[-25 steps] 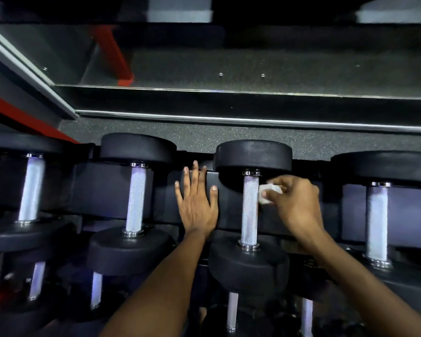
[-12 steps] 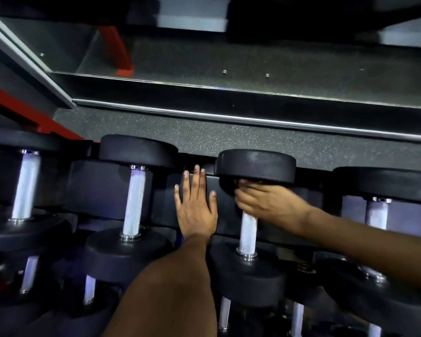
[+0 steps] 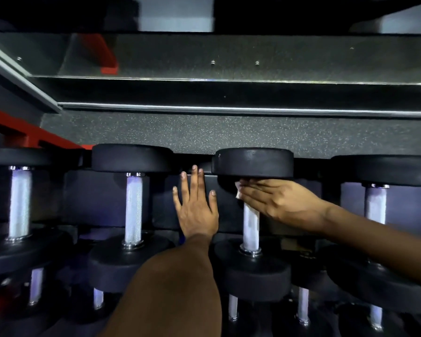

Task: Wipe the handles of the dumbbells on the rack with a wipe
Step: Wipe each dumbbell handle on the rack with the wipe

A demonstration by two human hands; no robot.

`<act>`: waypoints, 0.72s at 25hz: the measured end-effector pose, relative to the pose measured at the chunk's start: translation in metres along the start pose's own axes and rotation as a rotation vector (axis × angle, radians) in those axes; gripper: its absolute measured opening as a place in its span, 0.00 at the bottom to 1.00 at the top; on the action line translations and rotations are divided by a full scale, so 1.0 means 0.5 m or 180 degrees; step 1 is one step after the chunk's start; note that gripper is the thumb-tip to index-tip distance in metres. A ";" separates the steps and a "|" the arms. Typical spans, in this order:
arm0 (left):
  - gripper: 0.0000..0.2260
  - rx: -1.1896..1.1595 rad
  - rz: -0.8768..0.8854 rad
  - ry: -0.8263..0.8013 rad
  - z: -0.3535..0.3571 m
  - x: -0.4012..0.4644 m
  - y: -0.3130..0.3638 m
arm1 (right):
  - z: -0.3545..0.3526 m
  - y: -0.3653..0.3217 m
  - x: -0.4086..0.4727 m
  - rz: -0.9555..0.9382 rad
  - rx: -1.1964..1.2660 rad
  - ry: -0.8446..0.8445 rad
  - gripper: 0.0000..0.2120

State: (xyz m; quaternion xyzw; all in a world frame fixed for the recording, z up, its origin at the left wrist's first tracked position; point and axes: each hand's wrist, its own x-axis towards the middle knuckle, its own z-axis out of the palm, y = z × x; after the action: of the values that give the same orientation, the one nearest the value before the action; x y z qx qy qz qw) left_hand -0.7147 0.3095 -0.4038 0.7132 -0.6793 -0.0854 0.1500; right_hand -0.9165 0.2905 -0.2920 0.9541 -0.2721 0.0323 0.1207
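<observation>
Landmark = the dumbbell (image 3: 252, 215) the person is working on, third from the left on the top row of the rack (image 3: 231, 205), black round heads at far and near ends w/ a knurled silver handle (image 3: 250, 227) between them. Right hand (image 3: 275, 203) comes in from the right and lies over the far end of that handle, just below the far head; fingers look nearly straight, laid across the bar, and a small bit of white wipe (image 3: 238, 193) shows at the fingertips on the left side of the handle — wipe is pressed between fingers and bar, but whether the thumb curls under the bar can't be told, it's hidden. Left hand (image 3: 197, 210) sits just left of the dumbbell, flat on the black rack panel, fingers spread and straight, holding nothing; its forearm runs down toward the camera. Further left of the landmark: a second dumbbell (image 3: 133, 207) and then another (image 3: 20, 203), both w/ bare handles upright in view. To the right, one more dumbbell (image 3: 377, 203), partly behind the right forearm. Below the landmark, a lower row of dumbbells — dim, only short handle bits visible. Beyond the far head: speckled dark floor (image 3: 229, 135), then a mirror base strip; red frame pieces at the far left.
</observation>
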 end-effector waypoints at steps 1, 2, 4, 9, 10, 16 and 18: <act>0.26 0.0002 0.0006 -0.0001 0.000 0.000 0.000 | -0.013 0.001 -0.022 0.0179 0.0227 0.0102 0.24; 0.26 0.0010 0.0006 0.0002 -0.001 0.000 0.002 | -0.026 -0.007 -0.043 0.0527 0.0509 0.0214 0.20; 0.26 0.0018 -0.0025 0.0003 0.002 -0.002 0.001 | -0.035 -0.054 -0.071 0.2157 0.1303 0.0367 0.12; 0.26 0.0020 0.0014 -0.0006 0.001 0.002 0.005 | 0.014 -0.036 0.005 0.5851 0.6396 0.0675 0.14; 0.26 0.0023 0.0016 -0.0012 0.000 0.000 0.005 | 0.017 -0.025 0.019 0.5789 0.7005 0.0640 0.15; 0.26 0.0063 0.0021 -0.0016 0.000 0.001 0.004 | -0.014 -0.035 0.013 0.5203 0.6749 0.0938 0.21; 0.26 0.0061 0.0013 -0.0014 0.000 0.002 0.004 | -0.007 -0.043 0.027 0.5051 0.7513 0.0860 0.14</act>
State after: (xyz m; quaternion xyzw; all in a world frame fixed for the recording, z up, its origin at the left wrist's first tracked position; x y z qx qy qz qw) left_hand -0.7167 0.3082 -0.4028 0.7131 -0.6818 -0.0802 0.1419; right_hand -0.8937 0.3020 -0.2913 0.0815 -0.5255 0.3828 -0.7554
